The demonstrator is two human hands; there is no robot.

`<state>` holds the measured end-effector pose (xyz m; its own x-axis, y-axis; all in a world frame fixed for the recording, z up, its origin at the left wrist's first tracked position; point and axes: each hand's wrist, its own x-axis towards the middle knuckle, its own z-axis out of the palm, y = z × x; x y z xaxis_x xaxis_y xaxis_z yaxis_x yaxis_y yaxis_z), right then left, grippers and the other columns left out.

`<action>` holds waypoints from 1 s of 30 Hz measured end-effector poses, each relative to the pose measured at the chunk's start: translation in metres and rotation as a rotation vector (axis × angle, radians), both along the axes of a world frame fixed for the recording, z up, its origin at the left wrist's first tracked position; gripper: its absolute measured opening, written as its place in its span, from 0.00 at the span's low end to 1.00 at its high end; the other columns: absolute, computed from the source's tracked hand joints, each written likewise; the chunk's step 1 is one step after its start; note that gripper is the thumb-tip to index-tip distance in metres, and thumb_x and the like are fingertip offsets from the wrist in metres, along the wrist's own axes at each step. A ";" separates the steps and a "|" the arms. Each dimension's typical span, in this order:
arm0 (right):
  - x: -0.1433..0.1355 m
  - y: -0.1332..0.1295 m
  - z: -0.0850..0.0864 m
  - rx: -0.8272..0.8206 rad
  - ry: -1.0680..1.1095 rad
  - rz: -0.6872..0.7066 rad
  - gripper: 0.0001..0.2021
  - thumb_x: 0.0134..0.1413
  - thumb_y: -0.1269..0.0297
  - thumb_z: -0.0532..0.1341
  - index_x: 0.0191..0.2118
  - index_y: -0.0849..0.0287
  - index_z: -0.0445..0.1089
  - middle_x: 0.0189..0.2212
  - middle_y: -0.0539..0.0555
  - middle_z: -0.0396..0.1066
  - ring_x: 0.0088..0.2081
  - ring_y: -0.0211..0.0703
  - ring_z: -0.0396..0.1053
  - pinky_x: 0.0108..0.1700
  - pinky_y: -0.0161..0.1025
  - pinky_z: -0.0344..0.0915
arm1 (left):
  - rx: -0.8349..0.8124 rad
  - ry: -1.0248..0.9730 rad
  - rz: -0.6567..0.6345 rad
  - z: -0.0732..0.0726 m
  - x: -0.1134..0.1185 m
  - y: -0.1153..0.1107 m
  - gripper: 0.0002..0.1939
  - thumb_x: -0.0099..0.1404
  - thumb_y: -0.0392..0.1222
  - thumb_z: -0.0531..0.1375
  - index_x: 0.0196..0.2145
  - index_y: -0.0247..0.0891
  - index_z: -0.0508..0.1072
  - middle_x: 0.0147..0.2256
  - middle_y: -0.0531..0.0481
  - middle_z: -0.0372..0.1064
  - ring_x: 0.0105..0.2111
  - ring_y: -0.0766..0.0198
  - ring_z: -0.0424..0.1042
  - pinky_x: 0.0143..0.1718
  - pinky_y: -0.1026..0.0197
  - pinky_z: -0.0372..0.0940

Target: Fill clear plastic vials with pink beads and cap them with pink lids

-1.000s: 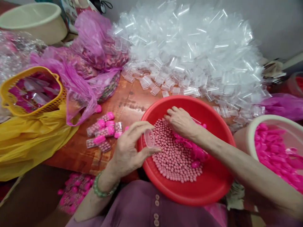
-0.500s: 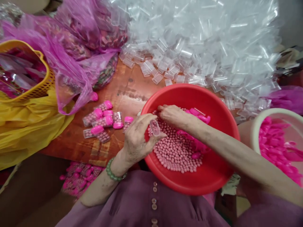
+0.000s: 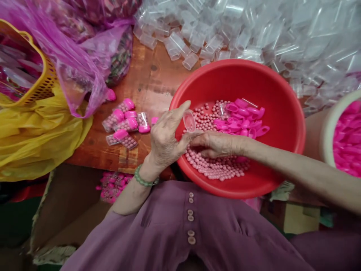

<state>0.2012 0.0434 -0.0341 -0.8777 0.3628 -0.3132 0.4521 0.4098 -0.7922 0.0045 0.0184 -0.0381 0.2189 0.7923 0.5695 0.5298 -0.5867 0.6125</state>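
Over the left rim of the red basin (image 3: 282, 165), my left hand (image 3: 166, 139) holds a small clear plastic container (image 3: 189, 121) between thumb and forefinger, its oval mouth facing up. Close below that container, my right hand (image 3: 216, 145) reaches into the pink beads (image 3: 217, 169), its fingers curled and their tips partly hidden. Whether beads are inside its grip I cannot make out. Bright pink plastic caps (image 3: 245, 116) lie heaped in the basin beside the beads.
Filled, capped containers (image 3: 125, 124) lie on the wooden table (image 3: 152, 82). Clear containers (image 3: 254, 34) are piled behind. Purple bags (image 3: 93, 60), a yellow basket (image 3: 42, 86) and a yellow bag (image 3: 42, 139) stand left. A pale bucket (image 3: 328, 139) holds pink caps at right. Below is a cardboard box (image 3: 64, 210).
My right hand has moved from the basin's upper left down toward me, near my left thumb. My left hand still holds the container. The camera view has shifted.
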 end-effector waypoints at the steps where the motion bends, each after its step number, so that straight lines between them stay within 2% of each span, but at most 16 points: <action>1: 0.002 0.000 0.002 -0.044 0.009 -0.010 0.17 0.50 0.78 0.61 0.47 0.62 0.73 0.44 0.55 0.75 0.43 0.43 0.71 0.47 0.40 0.66 | -0.013 -0.004 -0.009 0.000 0.000 0.000 0.34 0.65 0.61 0.57 0.62 0.39 0.60 0.51 0.41 0.74 0.47 0.56 0.75 0.52 0.53 0.68; 4: 0.007 0.000 0.010 -0.157 0.069 -0.093 0.19 0.54 0.72 0.62 0.53 0.63 0.70 0.48 0.56 0.75 0.48 0.44 0.70 0.52 0.42 0.65 | -0.050 -0.015 -0.054 0.006 -0.002 0.000 0.34 0.65 0.61 0.57 0.62 0.39 0.60 0.49 0.42 0.75 0.45 0.58 0.76 0.50 0.55 0.69; 6: 0.011 -0.001 0.016 -0.202 0.090 -0.134 0.17 0.56 0.66 0.63 0.52 0.61 0.71 0.48 0.54 0.75 0.49 0.45 0.70 0.53 0.42 0.64 | -0.079 0.005 -0.097 0.012 -0.004 0.003 0.31 0.65 0.59 0.58 0.59 0.39 0.64 0.47 0.43 0.76 0.44 0.59 0.76 0.50 0.56 0.69; 10: 0.025 -0.006 0.031 -0.191 0.008 -0.133 0.18 0.57 0.63 0.64 0.51 0.63 0.72 0.47 0.56 0.76 0.48 0.45 0.71 0.52 0.41 0.65 | -0.116 0.111 -0.248 0.027 -0.009 0.018 0.25 0.66 0.55 0.60 0.53 0.35 0.70 0.44 0.43 0.77 0.42 0.60 0.76 0.47 0.58 0.69; 13: 0.040 -0.013 0.040 -0.134 -0.029 -0.162 0.19 0.57 0.65 0.63 0.54 0.61 0.71 0.49 0.56 0.75 0.50 0.45 0.71 0.53 0.41 0.65 | -0.104 0.290 -0.389 0.035 -0.002 0.033 0.22 0.66 0.52 0.60 0.51 0.33 0.71 0.43 0.42 0.76 0.41 0.59 0.75 0.45 0.58 0.68; 15: 0.050 -0.019 0.044 -0.099 -0.038 -0.188 0.19 0.57 0.65 0.63 0.55 0.60 0.70 0.50 0.56 0.75 0.51 0.45 0.71 0.54 0.41 0.65 | -0.086 0.515 -0.449 0.036 0.009 0.040 0.16 0.66 0.46 0.60 0.47 0.33 0.73 0.40 0.42 0.76 0.41 0.58 0.73 0.44 0.58 0.67; 17: 0.061 -0.025 0.047 -0.070 -0.032 -0.208 0.20 0.57 0.63 0.63 0.55 0.59 0.70 0.50 0.56 0.74 0.51 0.46 0.71 0.54 0.42 0.65 | -0.069 0.794 -0.485 0.035 0.023 0.045 0.09 0.67 0.36 0.57 0.42 0.32 0.74 0.36 0.42 0.75 0.38 0.58 0.72 0.41 0.58 0.66; 20: 0.075 -0.033 0.048 -0.024 -0.027 -0.232 0.19 0.58 0.64 0.62 0.55 0.59 0.70 0.50 0.58 0.74 0.50 0.47 0.71 0.53 0.43 0.66 | -0.058 1.087 -0.489 0.026 0.044 0.050 0.11 0.64 0.25 0.53 0.33 0.30 0.75 0.32 0.39 0.73 0.35 0.56 0.71 0.35 0.58 0.63; 25: 0.087 -0.045 0.045 0.026 -0.025 -0.287 0.18 0.59 0.68 0.61 0.55 0.60 0.70 0.49 0.58 0.74 0.48 0.46 0.72 0.51 0.42 0.67 | 0.038 1.276 -0.450 0.008 0.065 0.055 0.15 0.61 0.22 0.50 0.27 0.29 0.73 0.25 0.39 0.70 0.31 0.53 0.70 0.31 0.56 0.59; 30: 0.088 -0.052 0.042 0.078 0.008 -0.310 0.19 0.57 0.69 0.62 0.55 0.60 0.69 0.45 0.57 0.75 0.45 0.45 0.73 0.48 0.40 0.67 | 0.090 1.350 -0.458 0.007 0.076 0.050 0.21 0.61 0.21 0.42 0.31 0.23 0.75 0.28 0.31 0.71 0.32 0.48 0.71 0.30 0.52 0.58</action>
